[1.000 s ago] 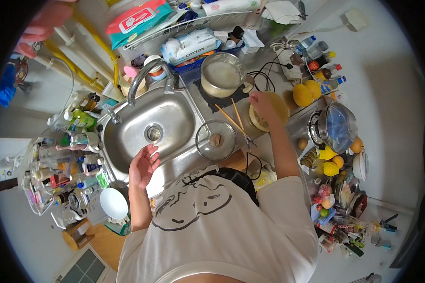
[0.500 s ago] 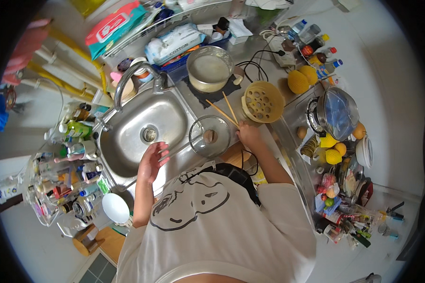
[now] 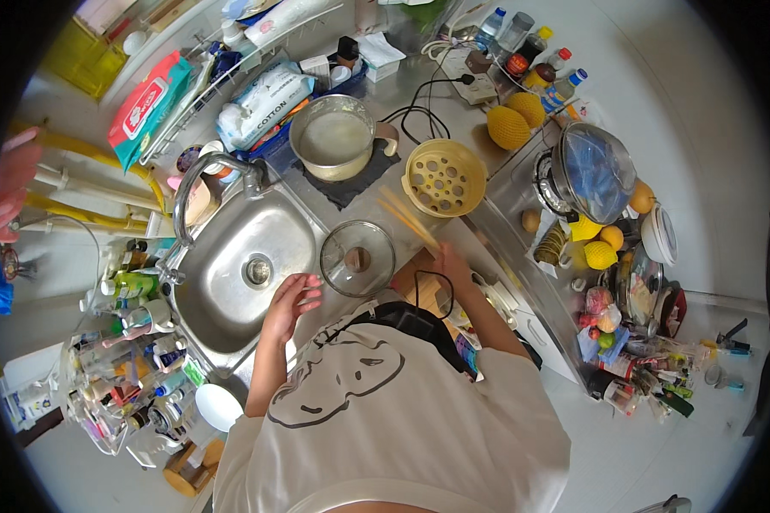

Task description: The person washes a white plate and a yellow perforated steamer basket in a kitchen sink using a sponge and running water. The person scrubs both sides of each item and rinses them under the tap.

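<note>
Fingers of the right hand [image 3: 455, 268] closed around the near ends of two wooden chopsticks [image 3: 417, 223].
From that grip the chopsticks point toward 10 o'clock over the worktop [image 3: 460, 124], with a yellow perforated basket [image 3: 445, 177] at 12 o'clock. The left hand [image 3: 289, 306] has loosely curled, empty fingers, the glass lid [image 3: 358, 259] just beside them at 2 o'clock, the steel sink [image 3: 227, 295] at 10 o'clock.

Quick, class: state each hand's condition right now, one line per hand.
Left hand: open, fingers loosely curled, nothing visible in it, near the glass lid.
Right hand: closed, holding the chopsticks.
</note>
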`<state>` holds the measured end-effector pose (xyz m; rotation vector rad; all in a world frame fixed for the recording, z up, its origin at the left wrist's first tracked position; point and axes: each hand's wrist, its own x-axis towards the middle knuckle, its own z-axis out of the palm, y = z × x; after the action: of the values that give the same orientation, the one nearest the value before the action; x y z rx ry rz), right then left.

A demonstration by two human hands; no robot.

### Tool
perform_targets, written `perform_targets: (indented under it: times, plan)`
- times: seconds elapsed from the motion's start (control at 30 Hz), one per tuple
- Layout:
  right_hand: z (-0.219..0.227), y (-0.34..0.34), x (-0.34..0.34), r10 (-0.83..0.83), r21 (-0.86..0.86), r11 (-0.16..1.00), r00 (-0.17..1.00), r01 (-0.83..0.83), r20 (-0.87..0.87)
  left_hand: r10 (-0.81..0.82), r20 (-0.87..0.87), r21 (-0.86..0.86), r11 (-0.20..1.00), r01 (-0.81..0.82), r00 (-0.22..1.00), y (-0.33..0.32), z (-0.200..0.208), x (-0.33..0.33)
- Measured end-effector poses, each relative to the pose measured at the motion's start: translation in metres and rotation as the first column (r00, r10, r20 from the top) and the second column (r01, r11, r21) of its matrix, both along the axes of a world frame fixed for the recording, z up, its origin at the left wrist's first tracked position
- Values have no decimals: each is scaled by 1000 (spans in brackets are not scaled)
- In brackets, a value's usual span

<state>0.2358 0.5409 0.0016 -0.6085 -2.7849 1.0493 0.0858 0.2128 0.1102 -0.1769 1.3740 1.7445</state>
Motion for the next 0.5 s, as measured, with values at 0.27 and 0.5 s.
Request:
perform_targets:
  times: [0.27,0.5]
  plan:
    - [47,128,-75,-508,200,842,861,501,-19,51,-3,11,999,-51,999,1,13,-4]
    - [26,149,-93,-417,5,906,893,423,-168,99,-32,21,995,-99,995,-2,25,2]
